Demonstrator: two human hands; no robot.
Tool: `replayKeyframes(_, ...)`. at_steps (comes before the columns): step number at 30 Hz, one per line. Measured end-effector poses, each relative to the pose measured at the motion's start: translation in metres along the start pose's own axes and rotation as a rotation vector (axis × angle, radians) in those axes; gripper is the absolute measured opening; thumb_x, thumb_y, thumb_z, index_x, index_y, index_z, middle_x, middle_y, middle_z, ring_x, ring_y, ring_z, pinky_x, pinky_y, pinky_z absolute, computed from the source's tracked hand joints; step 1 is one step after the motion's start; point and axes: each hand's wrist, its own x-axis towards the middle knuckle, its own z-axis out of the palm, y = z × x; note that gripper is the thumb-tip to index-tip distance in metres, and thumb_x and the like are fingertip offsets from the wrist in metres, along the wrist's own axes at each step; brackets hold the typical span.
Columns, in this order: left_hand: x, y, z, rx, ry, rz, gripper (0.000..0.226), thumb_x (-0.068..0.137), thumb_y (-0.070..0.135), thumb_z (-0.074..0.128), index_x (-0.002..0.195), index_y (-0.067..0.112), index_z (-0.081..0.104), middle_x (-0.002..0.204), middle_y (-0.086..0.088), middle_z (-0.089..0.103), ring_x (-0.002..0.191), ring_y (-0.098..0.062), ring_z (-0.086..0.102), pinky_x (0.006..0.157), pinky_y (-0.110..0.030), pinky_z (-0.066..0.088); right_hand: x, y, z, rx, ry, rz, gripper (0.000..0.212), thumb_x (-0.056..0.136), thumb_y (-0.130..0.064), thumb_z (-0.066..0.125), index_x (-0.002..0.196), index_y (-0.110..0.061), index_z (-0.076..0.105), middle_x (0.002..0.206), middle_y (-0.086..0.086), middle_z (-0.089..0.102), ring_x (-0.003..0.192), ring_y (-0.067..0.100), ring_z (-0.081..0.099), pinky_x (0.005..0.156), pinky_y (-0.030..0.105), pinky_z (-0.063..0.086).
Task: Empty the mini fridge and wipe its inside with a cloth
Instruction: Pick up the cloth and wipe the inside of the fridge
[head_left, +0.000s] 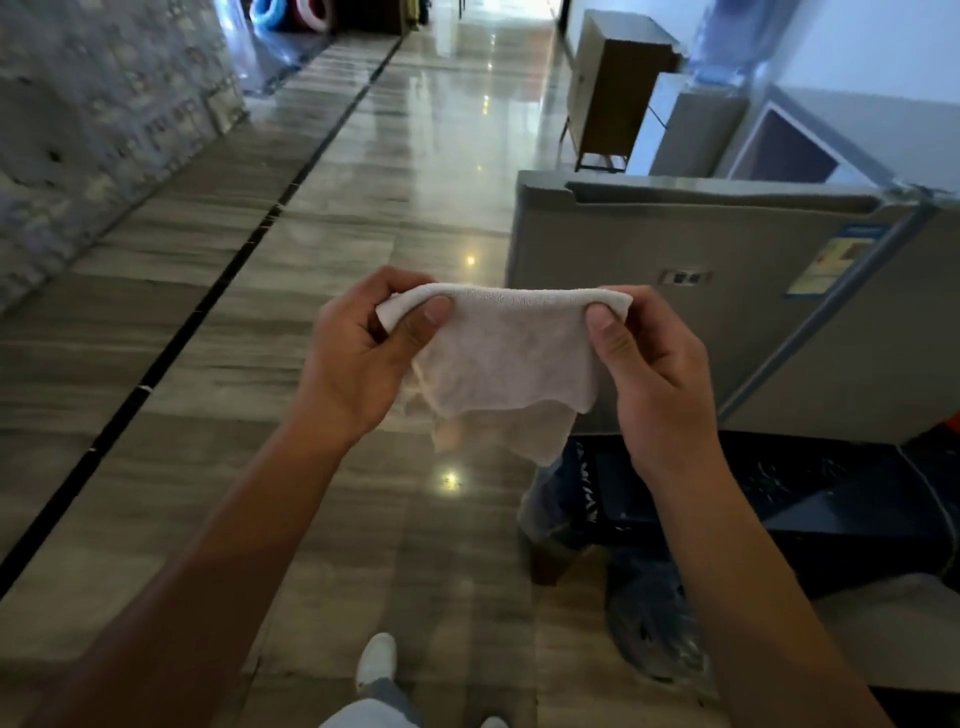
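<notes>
A white cloth (498, 358) hangs stretched between both hands at chest height, folded over along its top edge. My left hand (358, 353) pinches its left corner and my right hand (654, 364) pinches its right corner. Behind and to the right stands the grey mini fridge (675, 249). Its door (623, 244) faces me, with a small badge and a blue label on it. I cannot see the fridge's inside from here.
A black crate (779, 499) sits on the floor under the fridge, with a clear plastic bag (649, 623) in front of it. A wooden cabinet (608, 88) and a water dispenser (696, 130) stand along the right wall. Glossy tiled floor (260, 364) stretches ahead and left. My shoe (376, 660) shows below.
</notes>
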Motion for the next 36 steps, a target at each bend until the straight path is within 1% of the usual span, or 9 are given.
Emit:
replayKeyframes(6, 0.018, -0.030, -0.075, 0.022, 0.114, -0.016, 0.011, 0.089, 0.020, 0.069, 0.089, 0.030, 0.066, 0.076, 0.027, 0.070, 0.071, 0.008, 0.066, 0.062, -0.010, 0.048, 0.028, 0.003, 0.090, 0.007, -0.002, 0.052, 0.014, 0.101, -0.018, 0.055, 0.095, -0.009, 0.065, 0.074, -0.009, 0.060, 0.066, -0.003, 0.054, 0.058, 0.011, 0.044)
replayKeyframes(8, 0.027, -0.048, -0.103, 0.036, 0.115, -0.040, 0.005, 0.088, 0.022, 0.069, 0.091, 0.026, 0.068, 0.076, 0.026, 0.070, 0.071, 0.007, 0.066, 0.062, -0.010, 0.048, 0.040, 0.005, 0.120, -0.030, 0.014, 0.012, 0.010, 0.100, -0.020, 0.057, 0.096, -0.020, 0.066, 0.074, -0.011, 0.062, 0.066, -0.003, 0.057, 0.058, 0.011, 0.045)
replayKeyframes(12, 0.062, -0.084, -0.169, 0.046, 0.074, -0.065, 0.005, 0.088, 0.019, 0.070, 0.092, 0.021, 0.070, 0.075, 0.026, 0.071, 0.070, 0.007, 0.066, 0.063, -0.008, 0.047, 0.072, 0.013, 0.190, -0.028, -0.005, -0.011, 0.022, 0.096, -0.027, 0.059, 0.112, -0.040, 0.066, 0.075, 0.007, 0.063, 0.061, 0.005, 0.057, 0.054, 0.018, 0.052)
replayKeyframes(14, 0.081, -0.093, -0.195, 0.037, 0.043, -0.076, 0.005, 0.086, 0.023, 0.069, 0.089, 0.027, 0.069, 0.073, 0.028, 0.070, 0.070, 0.009, 0.066, 0.063, -0.007, 0.046, 0.087, 0.016, 0.217, -0.045, 0.017, -0.028, 0.017, 0.094, -0.027, 0.060, 0.108, -0.031, 0.069, 0.073, -0.004, 0.067, 0.061, 0.005, 0.061, 0.053, 0.020, 0.052)
replayKeyframes(17, 0.117, -0.109, -0.227, 0.030, -0.034, -0.073, 0.007, 0.084, 0.029, 0.067, 0.090, 0.031, 0.070, 0.076, 0.027, 0.072, 0.072, 0.008, 0.067, 0.064, -0.008, 0.047, 0.113, 0.023, 0.253, -0.021, 0.077, -0.006, 0.011, 0.094, -0.029, 0.062, 0.101, -0.028, 0.070, 0.078, 0.002, 0.070, 0.065, 0.026, 0.065, 0.052, 0.041, 0.056)
replayKeyframes(19, 0.141, -0.123, -0.237, -0.011, -0.054, -0.074, 0.008, 0.086, 0.023, 0.068, 0.090, 0.029, 0.071, 0.077, 0.025, 0.073, 0.073, 0.007, 0.068, 0.065, -0.010, 0.049, 0.132, 0.028, 0.269, 0.012, 0.112, 0.015, 0.010, 0.092, -0.030, 0.062, 0.099, -0.027, 0.069, 0.077, -0.009, 0.072, 0.067, 0.010, 0.068, 0.054, 0.028, 0.057)
replayKeyframes(22, 0.180, -0.149, -0.237, -0.043, -0.098, -0.080, 0.010, 0.088, 0.020, 0.068, 0.094, 0.026, 0.073, 0.083, 0.023, 0.075, 0.080, 0.005, 0.070, 0.071, -0.013, 0.050, 0.167, 0.044, 0.281, -0.014, 0.190, 0.011, 0.010, 0.089, -0.030, 0.062, 0.097, -0.028, 0.068, 0.079, -0.022, 0.071, 0.073, -0.002, 0.067, 0.059, 0.012, 0.051)
replayKeyframes(32, 0.355, -0.234, -0.170, -0.100, -0.287, 0.020, 0.011, 0.089, 0.016, 0.068, 0.096, 0.022, 0.075, 0.089, 0.013, 0.078, 0.083, -0.002, 0.071, 0.073, -0.018, 0.053, 0.310, 0.131, 0.262, -0.040, 0.407, -0.003, 0.009, 0.095, -0.019, 0.061, 0.098, -0.023, 0.069, 0.082, -0.020, 0.071, 0.075, -0.003, 0.066, 0.061, 0.011, 0.050)
replayKeyframes(36, 0.429, -0.263, -0.119, -0.172, -0.399, 0.037, 0.009, 0.088, 0.025, 0.071, 0.095, 0.029, 0.076, 0.088, 0.014, 0.077, 0.082, -0.003, 0.070, 0.074, -0.020, 0.051, 0.363, 0.157, 0.232, -0.096, 0.559, 0.046, 0.009, 0.094, -0.032, 0.062, 0.097, -0.031, 0.070, 0.081, -0.013, 0.069, 0.070, 0.004, 0.064, 0.057, 0.020, 0.051)
